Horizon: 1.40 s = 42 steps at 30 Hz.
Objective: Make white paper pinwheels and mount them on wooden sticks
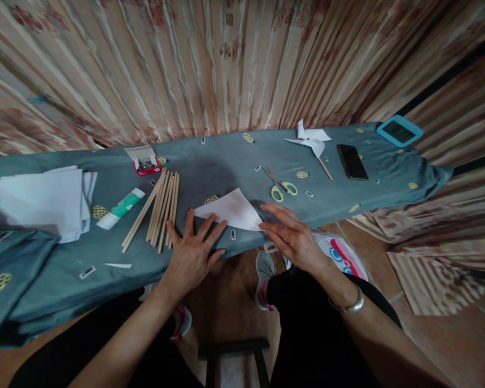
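Note:
A white sheet of paper folded into a triangle (236,211) lies near the front edge of the cloth-covered table. My left hand (192,253) is spread flat, its fingertips resting on the paper's left corner and lower edge. At the right corner, my right hand (291,237) touches the paper with outstretched fingers; its thumb is hard to make out. Just left of my left hand lie several thin wooden sticks (164,207). Scissors with light green handles (278,186) rest open beyond the paper, above my right hand.
On the left are a stack of white paper (36,194), a glue tube (121,208) and a red box of small metal pieces (146,164). A paper pinwheel on a stick (312,143), a black phone (351,161) and a blue-framed tablet (400,131) sit at the right. Curtains (226,64) hang behind.

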Each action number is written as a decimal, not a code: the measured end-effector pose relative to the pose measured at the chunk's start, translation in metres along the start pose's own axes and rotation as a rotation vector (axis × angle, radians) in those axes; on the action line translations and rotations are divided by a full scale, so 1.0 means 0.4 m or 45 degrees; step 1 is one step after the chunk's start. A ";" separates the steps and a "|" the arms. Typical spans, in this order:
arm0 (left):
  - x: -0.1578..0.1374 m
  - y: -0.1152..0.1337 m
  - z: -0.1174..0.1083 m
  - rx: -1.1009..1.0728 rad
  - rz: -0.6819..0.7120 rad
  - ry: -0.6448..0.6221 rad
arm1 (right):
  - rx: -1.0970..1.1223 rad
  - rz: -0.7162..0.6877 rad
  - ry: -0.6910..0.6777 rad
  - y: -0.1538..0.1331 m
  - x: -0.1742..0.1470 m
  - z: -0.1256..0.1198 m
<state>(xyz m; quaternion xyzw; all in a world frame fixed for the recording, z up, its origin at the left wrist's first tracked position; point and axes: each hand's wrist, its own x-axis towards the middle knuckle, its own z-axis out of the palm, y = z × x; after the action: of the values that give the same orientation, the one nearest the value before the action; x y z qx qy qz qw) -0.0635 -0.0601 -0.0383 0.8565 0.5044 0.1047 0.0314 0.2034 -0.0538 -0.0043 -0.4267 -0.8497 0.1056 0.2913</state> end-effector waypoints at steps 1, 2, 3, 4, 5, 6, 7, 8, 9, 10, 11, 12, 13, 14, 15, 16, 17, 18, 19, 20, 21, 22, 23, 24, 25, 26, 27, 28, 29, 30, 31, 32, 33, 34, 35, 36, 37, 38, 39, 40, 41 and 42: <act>0.000 0.001 0.000 0.004 0.003 -0.001 | -0.002 -0.003 -0.001 -0.002 0.005 -0.003; 0.000 0.002 0.000 0.008 0.005 -0.004 | -0.005 -0.009 -0.006 -0.005 0.008 -0.004; 0.001 0.002 0.000 0.012 0.007 -0.007 | -0.004 -0.015 -0.014 -0.008 0.010 -0.006; 0.001 0.002 0.000 0.016 0.006 -0.011 | 0.001 -0.018 -0.026 -0.011 0.012 -0.007; 0.002 0.002 0.000 0.020 0.006 -0.017 | 0.009 -0.018 -0.042 -0.015 0.014 -0.008; 0.003 0.002 -0.001 0.024 0.006 -0.023 | 0.019 -0.018 -0.058 -0.019 0.015 -0.009; 0.004 0.001 -0.003 0.028 0.007 -0.029 | 0.030 -0.014 -0.074 -0.022 0.015 -0.010; 0.006 0.001 -0.005 0.032 0.006 -0.034 | 0.041 -0.008 -0.087 -0.023 0.016 -0.011; 0.007 0.000 -0.007 0.034 0.005 -0.042 | 0.050 0.000 -0.099 -0.023 0.016 -0.012; 0.007 0.000 -0.009 0.035 0.003 -0.049 | 0.059 0.010 -0.111 -0.020 0.016 -0.013; 0.008 -0.001 -0.010 0.035 0.002 -0.056 | 0.067 0.027 -0.121 -0.015 0.014 -0.014; 0.008 -0.002 -0.010 0.033 0.002 -0.062 | 0.073 0.058 -0.134 -0.007 0.012 -0.014; 0.008 -0.003 -0.010 0.030 0.002 -0.065 | 0.077 0.099 -0.147 0.003 0.010 -0.015; 0.007 -0.004 -0.008 0.025 0.002 -0.063 | 0.080 0.146 -0.158 0.013 0.007 -0.015; 0.006 -0.005 -0.006 0.018 0.002 -0.058 | 0.082 0.201 -0.167 0.023 0.005 -0.015; 0.006 -0.007 -0.002 0.010 0.001 -0.048 | 0.085 0.256 -0.171 0.033 0.003 -0.014; 0.005 -0.008 0.002 0.002 -0.001 -0.037 | 0.089 0.307 -0.169 0.040 0.003 -0.012; 0.003 -0.009 0.006 -0.004 -0.003 -0.026 | 0.093 0.351 -0.165 0.046 0.005 -0.009; 0.002 -0.010 0.010 -0.007 -0.004 -0.015 | 0.095 0.387 -0.159 0.050 0.009 -0.004; 0.001 -0.010 0.013 -0.010 -0.004 -0.005 | 0.095 0.416 -0.152 0.051 0.015 0.003; 0.001 -0.010 0.014 -0.012 -0.005 0.004 | 0.094 0.435 -0.144 0.051 0.022 0.012; 0.000 -0.009 0.015 -0.018 -0.007 0.012 | 0.093 0.444 -0.135 0.050 0.030 0.022; -0.001 -0.009 0.015 -0.026 -0.011 0.020 | 0.094 0.451 -0.126 0.047 0.039 0.033; -0.001 -0.008 0.014 -0.035 -0.014 0.027 | 0.098 0.460 -0.115 0.045 0.050 0.044; -0.001 -0.008 0.013 -0.044 -0.016 0.035 | 0.103 0.472 -0.102 0.042 0.060 0.056; -0.001 -0.007 0.012 -0.051 -0.016 0.042 | 0.106 0.484 -0.090 0.040 0.070 0.066; -0.001 -0.007 0.012 -0.054 -0.013 0.048 | 0.108 0.493 -0.082 0.037 0.080 0.076; -0.001 -0.007 0.011 -0.054 -0.008 0.054 | 0.109 0.494 -0.077 0.035 0.089 0.084; -0.001 -0.008 0.011 -0.051 -0.002 0.058 | 0.110 0.490 -0.074 0.033 0.097 0.091; -0.001 -0.008 0.011 -0.047 0.002 0.063 | 0.112 0.483 -0.071 0.031 0.103 0.096; -0.001 -0.009 0.012 -0.041 0.007 0.064 | 0.117 0.478 -0.066 0.028 0.108 0.099; -0.001 -0.009 0.012 -0.036 0.011 0.064 | 0.125 0.478 -0.055 0.025 0.111 0.102; -0.001 -0.010 0.012 -0.033 0.016 0.063 | 0.138 0.484 -0.038 0.022 0.114 0.103; -0.001 -0.010 0.011 -0.031 0.019 0.060 | 0.154 0.494 -0.016 0.019 0.115 0.104; -0.001 -0.010 0.010 -0.033 0.020 0.057 | 0.174 0.508 0.010 0.015 0.117 0.104; 0.000 -0.010 0.009 -0.036 0.017 0.057 | 0.197 0.527 0.042 0.012 0.119 0.105; 0.000 -0.010 0.007 -0.042 0.011 0.058 | 0.222 0.555 0.077 0.009 0.121 0.105; 0.000 -0.010 0.006 -0.049 0.002 0.060 | 0.249 0.591 0.111 0.007 0.124 0.106; 0.000 -0.009 0.005 -0.058 -0.007 0.062 | 0.275 0.632 0.143 0.005 0.127 0.108; 0.000 -0.008 0.005 -0.069 -0.015 0.068 | 0.302 0.676 0.172 0.005 0.131 0.110; 0.000 -0.007 0.004 -0.081 -0.020 0.077 | 0.332 0.716 0.192 0.005 0.136 0.113; 0.000 -0.007 0.005 -0.095 -0.021 0.091 | 0.365 0.747 0.206 0.005 0.140 0.116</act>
<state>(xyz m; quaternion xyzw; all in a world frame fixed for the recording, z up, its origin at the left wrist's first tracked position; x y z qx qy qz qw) -0.0654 -0.0587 -0.0405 0.8464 0.5079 0.1535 0.0460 0.1515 -0.0052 -0.0198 -0.6148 -0.6413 0.2692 0.3720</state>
